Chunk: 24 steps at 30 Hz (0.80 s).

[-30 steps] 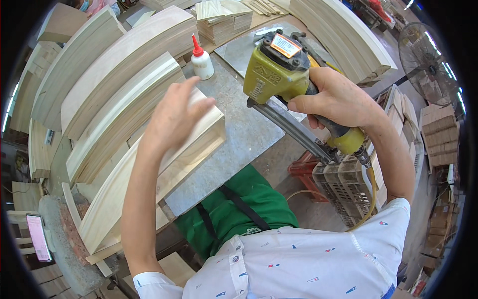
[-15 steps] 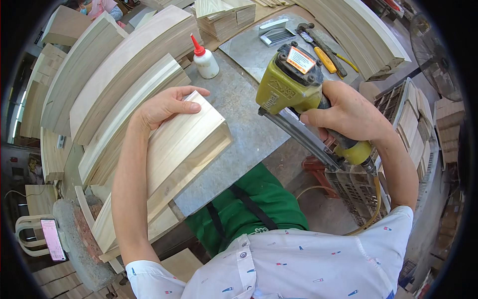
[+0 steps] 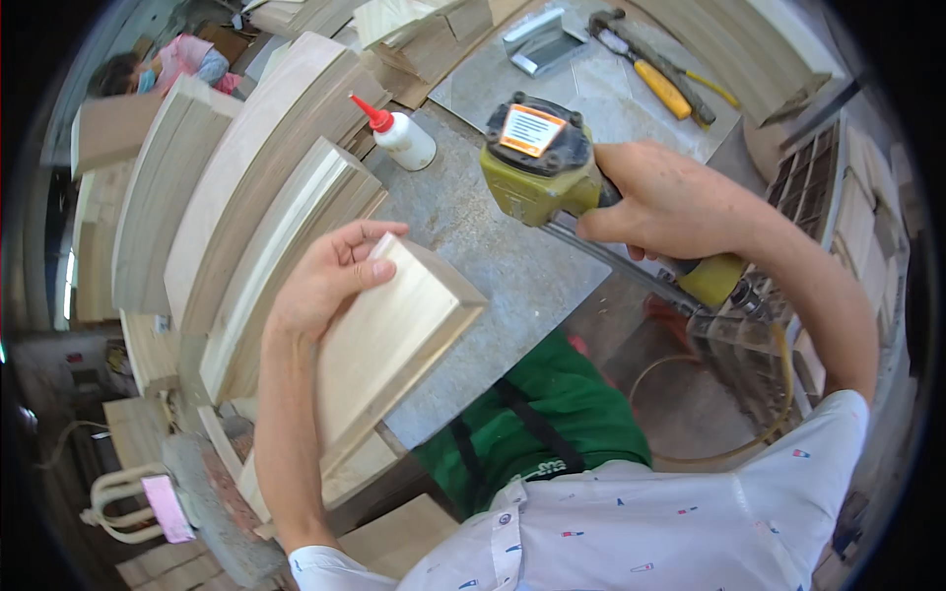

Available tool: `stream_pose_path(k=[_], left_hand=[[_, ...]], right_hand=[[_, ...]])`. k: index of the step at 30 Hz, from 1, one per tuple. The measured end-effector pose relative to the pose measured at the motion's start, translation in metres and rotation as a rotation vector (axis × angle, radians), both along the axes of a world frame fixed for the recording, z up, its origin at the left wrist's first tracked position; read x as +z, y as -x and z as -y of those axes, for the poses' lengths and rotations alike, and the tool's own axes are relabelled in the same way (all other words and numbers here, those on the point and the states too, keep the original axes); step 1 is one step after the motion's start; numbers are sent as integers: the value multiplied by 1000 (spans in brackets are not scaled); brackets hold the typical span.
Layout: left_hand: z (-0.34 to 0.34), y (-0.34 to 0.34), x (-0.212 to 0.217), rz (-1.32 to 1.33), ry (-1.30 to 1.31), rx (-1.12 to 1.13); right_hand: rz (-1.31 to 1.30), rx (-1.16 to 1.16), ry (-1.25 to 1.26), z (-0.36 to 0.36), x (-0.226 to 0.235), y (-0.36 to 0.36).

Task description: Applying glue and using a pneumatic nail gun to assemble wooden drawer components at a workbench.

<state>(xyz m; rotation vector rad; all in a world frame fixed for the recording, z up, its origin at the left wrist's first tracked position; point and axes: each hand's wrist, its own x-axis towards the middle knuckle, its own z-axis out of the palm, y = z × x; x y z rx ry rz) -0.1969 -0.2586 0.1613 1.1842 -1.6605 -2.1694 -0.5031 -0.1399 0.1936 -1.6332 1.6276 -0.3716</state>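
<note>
Left hand closed on the far end of a pale curved wooden moulding piece, thumb on top, piece resting on the grey stone-topped bench. White glue bottle with red nozzle stands at 12 o'clock from that hand. Right hand grips the handle of a yellow-green pneumatic nail gun, held at 2 o'clock from the moulding, apart from it.

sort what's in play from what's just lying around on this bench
In hand: left hand holds the pale wooden board; right hand grips the yellow-green nail gun.

Lying about: glue bottle, yellow-handled tool, metal bracket, stacked curved mouldings.
</note>
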Motion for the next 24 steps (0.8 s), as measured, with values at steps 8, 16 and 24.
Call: stream_pose_path(k=[8,16,24], left_hand=[[-23,19,17,167,88,98],[-29,15,13,176,235,216],[-3,20,32,331,264,-41]], right_hand=[[11,5,-40,41,-45,27],[37,-16,192,42,-82,28],[59,-26,52,45,-71,29]])
